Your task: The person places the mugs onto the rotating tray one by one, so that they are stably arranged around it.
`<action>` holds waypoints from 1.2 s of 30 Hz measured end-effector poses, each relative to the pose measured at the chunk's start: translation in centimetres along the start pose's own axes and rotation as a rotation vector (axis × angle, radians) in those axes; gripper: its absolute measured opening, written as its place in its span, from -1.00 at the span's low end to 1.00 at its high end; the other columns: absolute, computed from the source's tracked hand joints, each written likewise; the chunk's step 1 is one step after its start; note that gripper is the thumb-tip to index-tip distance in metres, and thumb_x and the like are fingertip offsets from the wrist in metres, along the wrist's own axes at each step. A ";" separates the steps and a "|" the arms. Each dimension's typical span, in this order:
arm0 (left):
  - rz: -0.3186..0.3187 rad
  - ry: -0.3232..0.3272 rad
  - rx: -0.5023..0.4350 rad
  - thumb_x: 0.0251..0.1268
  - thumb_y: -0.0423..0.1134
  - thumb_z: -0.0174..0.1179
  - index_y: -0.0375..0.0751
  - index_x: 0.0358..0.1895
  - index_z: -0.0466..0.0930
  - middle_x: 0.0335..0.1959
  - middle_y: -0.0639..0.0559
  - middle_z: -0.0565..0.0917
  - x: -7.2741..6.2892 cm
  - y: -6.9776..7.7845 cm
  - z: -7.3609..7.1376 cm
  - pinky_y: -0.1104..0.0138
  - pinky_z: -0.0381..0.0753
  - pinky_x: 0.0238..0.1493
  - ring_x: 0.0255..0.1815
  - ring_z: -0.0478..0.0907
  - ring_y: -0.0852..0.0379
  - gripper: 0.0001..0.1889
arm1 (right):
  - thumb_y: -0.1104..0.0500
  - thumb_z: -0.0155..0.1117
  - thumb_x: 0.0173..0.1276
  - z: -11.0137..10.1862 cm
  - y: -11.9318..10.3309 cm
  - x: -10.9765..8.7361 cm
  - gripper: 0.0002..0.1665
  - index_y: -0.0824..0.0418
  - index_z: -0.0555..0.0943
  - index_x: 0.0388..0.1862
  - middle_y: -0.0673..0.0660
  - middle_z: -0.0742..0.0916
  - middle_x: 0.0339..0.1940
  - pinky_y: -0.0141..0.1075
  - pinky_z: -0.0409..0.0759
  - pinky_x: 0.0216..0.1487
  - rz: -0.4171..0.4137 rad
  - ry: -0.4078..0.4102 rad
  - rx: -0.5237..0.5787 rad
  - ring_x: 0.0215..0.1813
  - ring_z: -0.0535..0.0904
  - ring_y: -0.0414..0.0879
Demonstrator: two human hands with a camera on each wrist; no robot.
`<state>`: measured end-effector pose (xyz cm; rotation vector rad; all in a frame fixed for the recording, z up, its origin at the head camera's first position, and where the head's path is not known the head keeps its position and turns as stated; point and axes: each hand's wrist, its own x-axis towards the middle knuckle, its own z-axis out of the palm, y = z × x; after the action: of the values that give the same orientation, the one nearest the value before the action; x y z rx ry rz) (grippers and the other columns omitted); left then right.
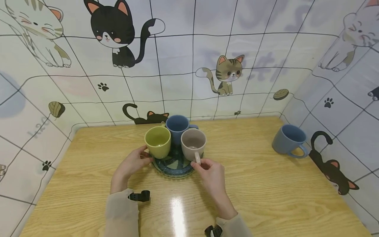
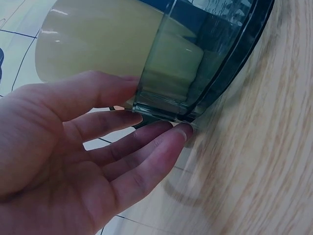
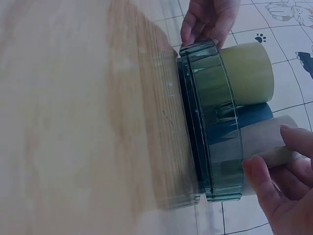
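Observation:
A round see-through blue-green tray (image 1: pixel 173 172) with a raised wall stands on the table. On it, close together, are a yellow-green mug (image 1: pixel 158 141), a blue mug (image 1: pixel 176 126) at the back and a pinkish-grey mug (image 1: pixel 193 140) at the right. My left hand (image 1: pixel 134 163) holds the tray's left rim, thumb and fingertips at the wall (image 2: pixel 164 83) beside the yellow-green mug. With my right hand (image 1: pixel 211 174) I pinch the handle (image 3: pixel 279 155) of the pinkish-grey mug between thumb and fingers. That mug is upright, its handle turned towards me.
Another blue mug (image 1: pixel 288 140) stands apart at the right of the wooden table (image 1: pixel 245 191), its handle pointing right and forward. A cloth with cat drawings (image 1: pixel 177 56) rises behind the table and along both sides. Dark straps sit at both wrists.

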<state>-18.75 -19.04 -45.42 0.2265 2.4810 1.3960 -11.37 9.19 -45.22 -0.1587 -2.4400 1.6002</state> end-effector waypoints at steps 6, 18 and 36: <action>-0.008 0.004 0.007 0.35 -0.30 0.20 -0.30 0.46 0.23 0.00 -0.26 0.55 -0.1 0.0 -0.1 0.11 0.57 -0.09 0.01 0.52 -0.13 -0.36 | 0.09 0.54 0.15 0.0 -0.2 0.0 -0.87 0.10 0.76 -0.43 -0.06 0.72 -0.50 -0.32 0.54 -0.42 0.000 -0.005 -0.013 -0.37 0.60 -0.15; 0.003 0.016 0.023 0.42 -0.30 0.11 -0.31 0.46 0.21 0.02 -0.28 0.55 -0.4 0.0 -0.2 0.07 0.56 -0.05 0.01 0.54 -0.12 -0.41 | 0.08 0.54 0.14 -0.2 -0.2 -0.1 -0.83 0.10 0.77 -0.32 0.01 0.74 -0.41 -0.33 0.44 -0.55 -0.013 -0.044 -0.028 -0.31 0.59 -0.05; 0.024 -0.008 -0.034 0.42 -0.33 0.12 -0.28 0.47 0.21 0.07 -0.32 0.49 -0.2 -0.3 -0.1 0.09 0.58 0.00 0.09 0.52 -0.21 -0.41 | -0.02 0.60 0.04 -1.8 -0.2 -0.2 -0.13 0.15 0.47 0.33 0.20 0.46 0.31 0.14 0.48 0.10 0.013 -0.157 -0.128 0.24 0.41 0.23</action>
<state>-18.58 -19.29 -45.58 0.2555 2.4540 1.4421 -10.71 10.71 -44.40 -0.0722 -2.6668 1.5143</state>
